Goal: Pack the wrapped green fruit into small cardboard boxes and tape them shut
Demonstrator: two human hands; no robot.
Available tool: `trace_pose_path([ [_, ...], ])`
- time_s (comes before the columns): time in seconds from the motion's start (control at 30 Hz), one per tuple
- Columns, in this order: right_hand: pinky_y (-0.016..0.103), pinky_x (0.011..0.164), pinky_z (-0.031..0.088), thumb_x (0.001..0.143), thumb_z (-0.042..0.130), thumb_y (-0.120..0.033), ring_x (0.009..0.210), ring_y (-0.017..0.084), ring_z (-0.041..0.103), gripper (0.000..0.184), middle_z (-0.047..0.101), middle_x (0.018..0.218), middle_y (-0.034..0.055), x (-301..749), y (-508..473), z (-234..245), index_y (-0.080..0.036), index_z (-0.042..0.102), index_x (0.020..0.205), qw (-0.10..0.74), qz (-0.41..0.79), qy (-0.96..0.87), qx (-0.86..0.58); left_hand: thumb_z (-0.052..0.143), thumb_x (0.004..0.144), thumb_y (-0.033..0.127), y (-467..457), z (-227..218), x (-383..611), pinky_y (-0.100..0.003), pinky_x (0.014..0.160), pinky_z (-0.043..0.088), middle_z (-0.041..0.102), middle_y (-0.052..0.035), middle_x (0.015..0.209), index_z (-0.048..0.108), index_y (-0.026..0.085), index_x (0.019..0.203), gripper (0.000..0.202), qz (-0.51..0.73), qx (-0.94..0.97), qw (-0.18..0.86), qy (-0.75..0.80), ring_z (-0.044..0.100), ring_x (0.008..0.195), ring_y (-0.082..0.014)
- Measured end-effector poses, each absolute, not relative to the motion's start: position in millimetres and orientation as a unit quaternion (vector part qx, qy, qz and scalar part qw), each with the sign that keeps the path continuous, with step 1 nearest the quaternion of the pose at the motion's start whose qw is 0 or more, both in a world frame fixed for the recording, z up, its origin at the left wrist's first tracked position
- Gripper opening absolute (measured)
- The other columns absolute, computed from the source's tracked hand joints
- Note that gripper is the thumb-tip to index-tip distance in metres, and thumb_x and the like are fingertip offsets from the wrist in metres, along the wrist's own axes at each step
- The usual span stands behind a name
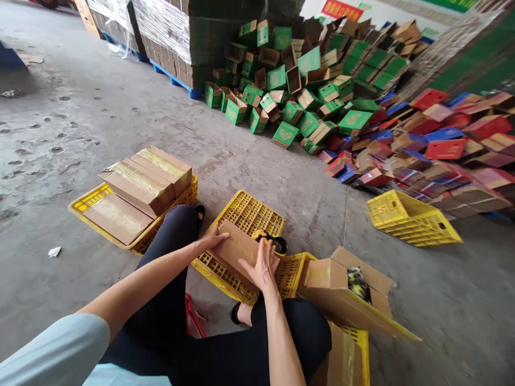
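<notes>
A closed brown cardboard box (237, 249) lies on an upturned yellow plastic crate (253, 206) between my legs. My left hand (214, 239) grips the box's left end, its thumb on the top face. My right hand (262, 266) is at the right end of the box, fingers spread and laid against it. Just beyond my right fingers sits a yellow and black tape dispenser (261, 235), partly hidden behind the box and hand.
At left, a yellow crate (137, 248) carries several taped boxes (140, 182). An open carton (322, 284) with dark contents stands at right, near another yellow crate (402, 220). Green cartons (285, 134) and red and blue cartons (444, 149) are heaped behind.
</notes>
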State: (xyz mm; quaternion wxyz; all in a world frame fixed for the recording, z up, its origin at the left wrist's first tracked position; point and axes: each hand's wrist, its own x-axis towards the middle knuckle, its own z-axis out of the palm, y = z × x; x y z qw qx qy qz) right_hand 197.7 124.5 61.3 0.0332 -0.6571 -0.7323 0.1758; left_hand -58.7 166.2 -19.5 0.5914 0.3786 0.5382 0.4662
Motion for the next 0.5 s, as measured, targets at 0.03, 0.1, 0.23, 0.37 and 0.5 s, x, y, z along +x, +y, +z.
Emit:
trace_pose_path([
  [0.03,0.066,0.125,0.016,0.091,0.059,-0.063,0.163,0.04,0.0,0.11,-0.002,0.175,0.0237,204,123,61,-0.011,0.003,0.169,0.069,0.187,-0.686,-0.7,0.09,0.068,0.053,165,-18,-59,-0.051,0.109,0.051,0.073,-0.0143,0.122,0.059,0.018,0.136,0.083,0.464,0.379,0.59,0.542,0.066,0.122,-0.0355],
  [0.1,0.054,0.127,0.023,0.088,0.063,-0.06,0.162,0.04,0.01,0.113,0.01,0.173,0.0294,221,117,59,0.0,0.009,0.167,0.115,0.228,-0.59,-0.766,0.089,0.068,0.053,164,-15,-59,-0.051,0.109,0.051,0.074,-0.0142,0.122,0.061,0.017,0.133,0.08,0.456,0.381,0.584,0.553,0.066,0.122,-0.0359],
  [0.23,0.038,0.111,0.048,0.087,0.061,-0.059,0.139,0.034,0.058,0.088,0.065,0.142,0.025,248,102,54,-0.003,0.049,0.153,0.127,0.308,-0.515,-0.79,0.087,0.068,0.055,162,-10,-60,-0.049,0.107,0.052,0.076,-0.0134,0.114,0.067,0.017,0.122,0.069,0.437,0.389,0.581,0.565,0.066,0.121,-0.0383],
  [0.37,0.035,0.092,0.056,0.092,0.055,-0.055,0.11,0.03,0.075,0.054,0.081,0.112,0.0131,246,89,48,-0.018,0.074,0.125,0.134,0.314,-0.533,-0.774,0.083,0.07,0.059,161,-8,-62,-0.049,0.11,0.049,0.074,-0.0138,0.121,0.065,0.017,0.123,0.07,0.401,0.418,0.559,0.593,0.065,0.124,-0.0384],
  [0.5,0.037,0.091,0.056,0.094,0.051,-0.058,0.11,0.031,0.074,0.051,0.08,0.112,0.0121,237,87,47,-0.02,0.076,0.119,0.127,0.288,-0.542,-0.779,0.079,0.073,0.063,162,-9,-61,-0.05,0.112,0.047,0.072,-0.0164,0.127,0.061,0.016,0.124,0.072,0.379,0.447,0.543,0.602,0.064,0.124,-0.038],
])
